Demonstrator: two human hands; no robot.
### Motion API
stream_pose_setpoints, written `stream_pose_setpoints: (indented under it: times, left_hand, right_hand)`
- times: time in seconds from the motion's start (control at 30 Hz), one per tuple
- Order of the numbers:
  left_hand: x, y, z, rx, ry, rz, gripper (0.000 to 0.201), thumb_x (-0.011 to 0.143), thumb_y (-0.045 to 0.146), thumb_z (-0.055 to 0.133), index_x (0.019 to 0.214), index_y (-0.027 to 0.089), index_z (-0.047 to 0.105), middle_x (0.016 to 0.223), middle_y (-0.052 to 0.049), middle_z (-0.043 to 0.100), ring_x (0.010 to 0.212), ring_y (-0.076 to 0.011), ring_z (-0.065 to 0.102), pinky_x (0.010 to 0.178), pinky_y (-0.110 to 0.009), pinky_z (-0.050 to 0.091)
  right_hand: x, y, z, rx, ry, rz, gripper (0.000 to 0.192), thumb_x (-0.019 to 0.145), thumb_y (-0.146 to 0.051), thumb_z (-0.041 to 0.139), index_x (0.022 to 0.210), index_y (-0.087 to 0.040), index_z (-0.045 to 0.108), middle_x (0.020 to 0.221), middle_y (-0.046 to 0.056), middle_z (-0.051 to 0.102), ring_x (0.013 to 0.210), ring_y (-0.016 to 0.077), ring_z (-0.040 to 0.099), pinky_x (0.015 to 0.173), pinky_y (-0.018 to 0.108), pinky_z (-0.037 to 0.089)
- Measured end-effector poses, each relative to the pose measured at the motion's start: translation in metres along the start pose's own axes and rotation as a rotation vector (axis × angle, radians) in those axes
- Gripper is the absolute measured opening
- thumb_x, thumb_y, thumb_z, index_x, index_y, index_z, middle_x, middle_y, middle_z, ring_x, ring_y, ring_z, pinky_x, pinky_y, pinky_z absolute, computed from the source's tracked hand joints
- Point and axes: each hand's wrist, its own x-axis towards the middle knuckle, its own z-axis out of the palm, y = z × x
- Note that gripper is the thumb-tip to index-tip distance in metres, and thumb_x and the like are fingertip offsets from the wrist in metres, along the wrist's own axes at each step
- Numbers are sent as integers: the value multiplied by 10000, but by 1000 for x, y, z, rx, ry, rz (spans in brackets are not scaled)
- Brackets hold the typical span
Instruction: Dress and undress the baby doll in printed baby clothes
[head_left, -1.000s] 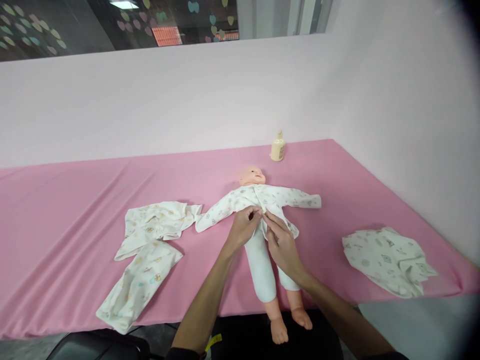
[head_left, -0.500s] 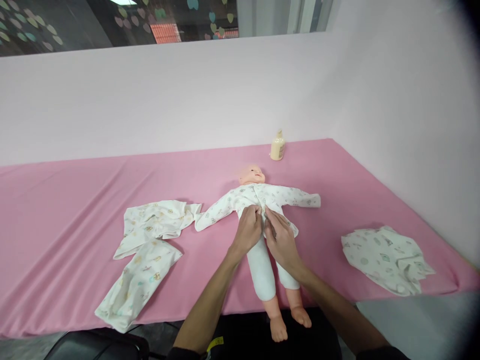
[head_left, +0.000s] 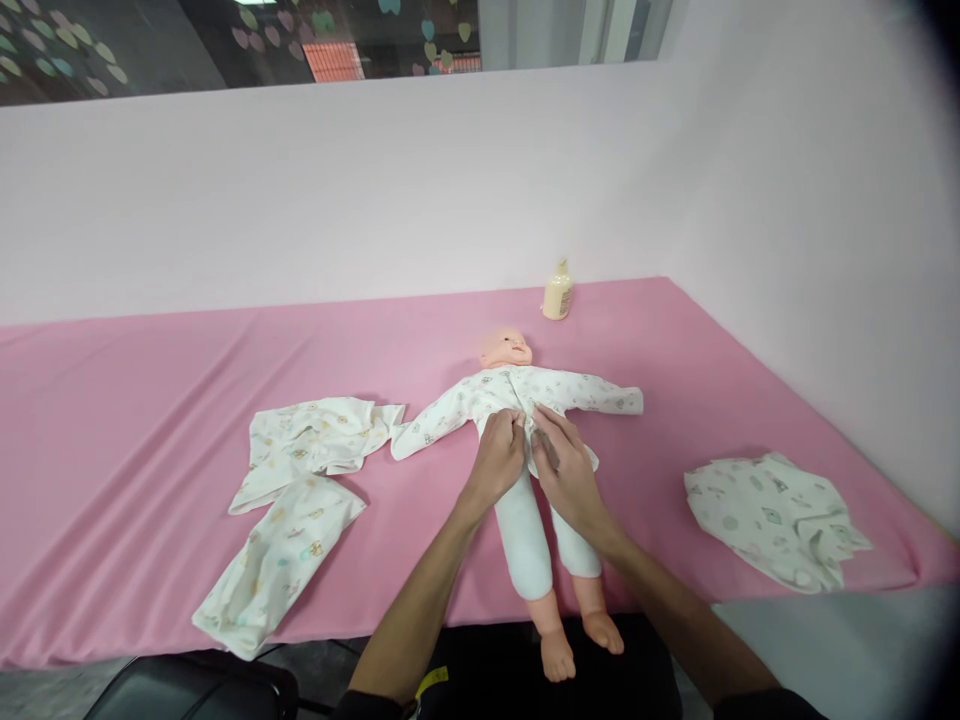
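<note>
Hands first, from the left: the left hand (head_left: 499,455) rests on the doll's belly with its fingers curled, pinching the left edge of the printed shirt (head_left: 525,398) where the front opening runs down. Just beside it, almost touching, the right hand (head_left: 566,470) lies over the shirt's lower right hem, fingers bent and pressing on the other edge of the opening; whether it truly pinches the cloth or only holds it flat I cannot tell.

Scanning the pink worktop (head_left: 112,400) from left to right: at the near left lies a pair of printed baby trousers (head_left: 277,560), one leg hanging to the worktop's near edge, and right behind it, touching, a second printed top (head_left: 315,440), crumpled. Its right end nearly meets the doll's outstretched sleeve. The doll (head_left: 525,450) lies on its back near the middle, head toward the far wall, arms spread in the shirt sleeves, white legs pointing at the person and bare feet (head_left: 581,645) sticking out past the near edge. Beyond its head, by the far edge, stands a small cream bottle (head_left: 557,292), upright. Well apart at the near right sits another bundled printed garment (head_left: 776,520).
</note>
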Motion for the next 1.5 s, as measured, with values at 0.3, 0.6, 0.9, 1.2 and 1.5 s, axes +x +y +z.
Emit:
stream_pose_setpoints:
  times: [0.3, 0.6, 0.9, 1.2, 1.5]
  left_hand:
    - [0, 6, -2, -72, 17, -72, 242, 994, 284, 351, 783, 192, 428, 807, -10, 498, 772, -151, 460, 721, -293, 388]
    - [-2, 3, 0, 45, 42, -37, 287, 999, 306, 348, 748, 192, 430, 790, -7, 540, 802, -160, 485, 751, -305, 384]
    - [-43, 3, -33, 156, -131, -17, 337, 950, 474, 505, 1190, 240, 537, 1148, -46, 578, 1068, -212, 525, 903, -356, 450]
    - [-80, -26, -49, 442, -119, 92, 251, 1006, 300, 382, 1197, 209, 517, 1095, -82, 583, 1037, -236, 547, 914, -432, 477]
    - [-104, -44, -64, 480, -110, -2, 359, 962, 247, 445, 1319, 249, 481, 1262, -75, 556, 1163, -231, 536, 972, -420, 491]
  right_hand:
    - [-8, 5, 2, -177, -20, -129, 431, 995, -211, 377, 1400, -224, 523, 1464, 81, 505, 1342, 244, 466, 1114, 499, 400]
    - [-13, 2, 3, -187, -93, -103, 549, 991, -232, 363, 1537, -244, 313, 1549, 95, 386, 1418, 257, 370, 1144, 529, 349]
    - [-25, 36, -55, -98, -221, -74, 589, 947, -227, 452, 1519, -283, 325, 1539, 69, 385, 1421, 240, 351, 1136, 468, 390]
    - [-34, 63, -73, -327, -357, 38, 415, 954, -235, 428, 1358, -231, 524, 1210, 87, 656, 1109, 261, 607, 947, 469, 516]
    - [-56, 63, -66, -291, -237, -145, 257, 981, -249, 417, 1163, -206, 593, 1020, 84, 690, 925, 233, 652, 836, 407, 535]
